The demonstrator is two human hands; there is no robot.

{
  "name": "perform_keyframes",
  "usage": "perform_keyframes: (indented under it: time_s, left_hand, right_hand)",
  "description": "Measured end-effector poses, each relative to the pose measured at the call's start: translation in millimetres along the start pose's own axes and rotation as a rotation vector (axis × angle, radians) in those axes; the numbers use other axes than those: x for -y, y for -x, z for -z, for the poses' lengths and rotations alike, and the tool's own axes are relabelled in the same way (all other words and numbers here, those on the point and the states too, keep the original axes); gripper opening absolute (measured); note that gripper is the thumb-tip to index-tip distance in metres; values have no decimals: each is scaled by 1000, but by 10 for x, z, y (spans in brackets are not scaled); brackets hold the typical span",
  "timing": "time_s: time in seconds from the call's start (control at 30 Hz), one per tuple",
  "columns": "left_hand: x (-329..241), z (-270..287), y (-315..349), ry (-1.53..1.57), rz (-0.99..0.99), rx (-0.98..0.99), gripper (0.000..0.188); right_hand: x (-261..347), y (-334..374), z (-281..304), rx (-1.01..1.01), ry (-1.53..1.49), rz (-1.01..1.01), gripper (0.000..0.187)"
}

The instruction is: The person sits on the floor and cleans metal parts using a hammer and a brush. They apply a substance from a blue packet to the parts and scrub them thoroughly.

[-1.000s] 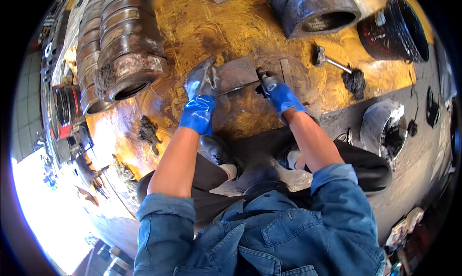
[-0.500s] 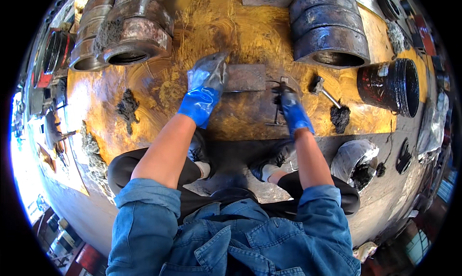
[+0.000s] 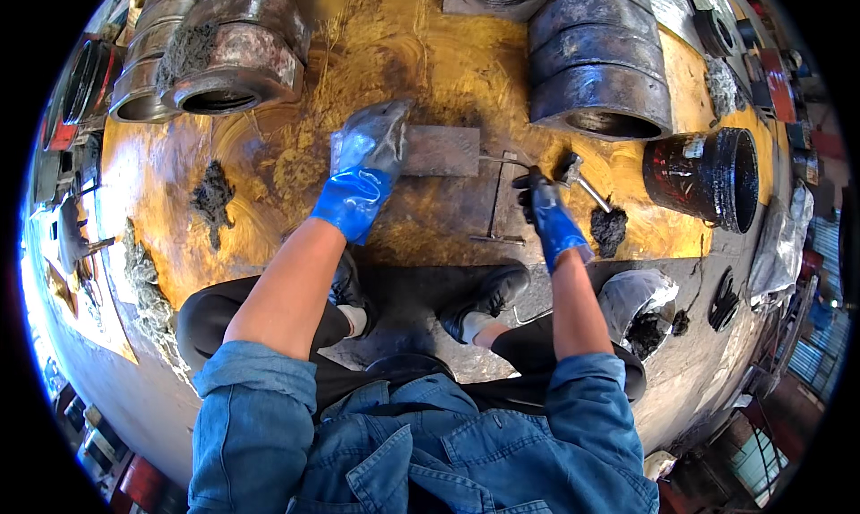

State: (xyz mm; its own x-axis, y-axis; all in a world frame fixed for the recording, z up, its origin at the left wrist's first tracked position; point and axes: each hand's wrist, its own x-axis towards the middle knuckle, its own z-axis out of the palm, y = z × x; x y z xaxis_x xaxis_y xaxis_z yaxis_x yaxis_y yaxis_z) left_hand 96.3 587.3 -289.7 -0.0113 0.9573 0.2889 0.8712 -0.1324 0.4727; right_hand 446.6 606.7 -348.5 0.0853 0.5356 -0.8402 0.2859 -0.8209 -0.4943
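Observation:
My left hand (image 3: 363, 160), in a blue glove with grimy grey fingers, lies across the left part of a flat rectangular metal block (image 3: 443, 149). Its fingers reach over the block's far edge and hide part of it; it grips the block where it lies on the yellow-brown board. To the right, my right hand (image 3: 546, 211), in a blue glove with blackened fingertips, hovers with fingers bent and apart. Just left of it lies a thin T-handled metal tool (image 3: 495, 196). A thin rod (image 3: 503, 160) runs from the block's right end toward my right fingers.
A hammer (image 3: 582, 181) lies right of my right hand, its handle by a black greasy clump (image 3: 608, 231). Heavy metal rings stand in rows at left (image 3: 228, 71) and right (image 3: 598, 93). A black bucket (image 3: 703, 178) lies tipped at the right; another dark clump (image 3: 212, 196) sits left.
My right hand has moved right, away from the T-handled tool, toward the hammer. My left hand stays on the block. The whole view has shifted slightly.

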Motion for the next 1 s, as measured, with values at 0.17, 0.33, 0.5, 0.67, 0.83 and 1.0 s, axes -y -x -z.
perform_keyframes:
  time_s: [0.17, 0.33, 0.5, 0.67, 0.83, 1.0]
  left_hand:
    - [128, -104, 35, -32, 23, 27, 33]
    - [-31, -23, 5, -2, 8, -14, 32]
    - [117, -187, 42, 36, 72, 7, 32]
    - [93, -156, 60, 23, 100, 56, 31]
    - [-17, -70, -47, 22, 7, 18, 32]
    - [162, -112, 21, 23, 16, 25, 32]
  right_hand:
    - [253, 429, -855, 82, 160, 260, 64]
    - [-45, 188, -229, -27, 30, 163, 64]
    - [-150, 282, -685, -177, 204, 491, 56]
    - [-92, 98, -461, -36, 110, 237, 54]
    - [-187, 129, -437, 2, 97, 393, 51]
    - [-28, 146, -625, 28, 134, 476, 53]
